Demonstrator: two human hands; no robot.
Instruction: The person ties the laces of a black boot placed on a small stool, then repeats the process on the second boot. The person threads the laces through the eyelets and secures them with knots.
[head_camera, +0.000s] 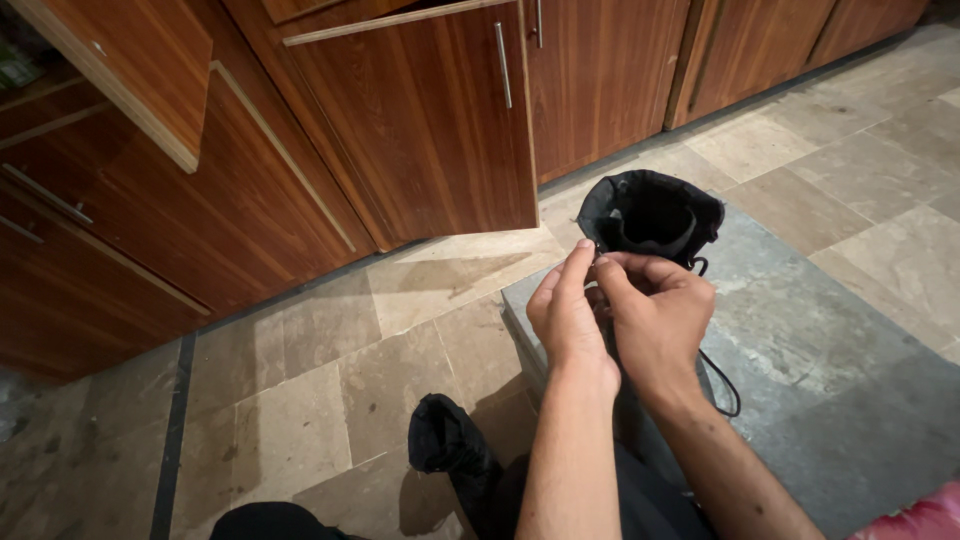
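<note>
A black drawstring pouch (650, 212) stands upright on the stone floor with its mouth open toward me. My left hand (568, 312) and my right hand (655, 315) meet just in front of it, fingertips pinched together at the pouch's rim, apparently on its thin black cord (727, 385). The cord loops down on the floor to the right of my right wrist. What exactly sits between the fingertips is too small to make out.
Wooden cabinets run along the back, one door (420, 120) swung open beside the pouch. A darker grey floor slab (820, 340) lies under and right of my hands. My black-socked foot (445, 440) rests below, and a pink-red object (925, 518) shows at the bottom right corner.
</note>
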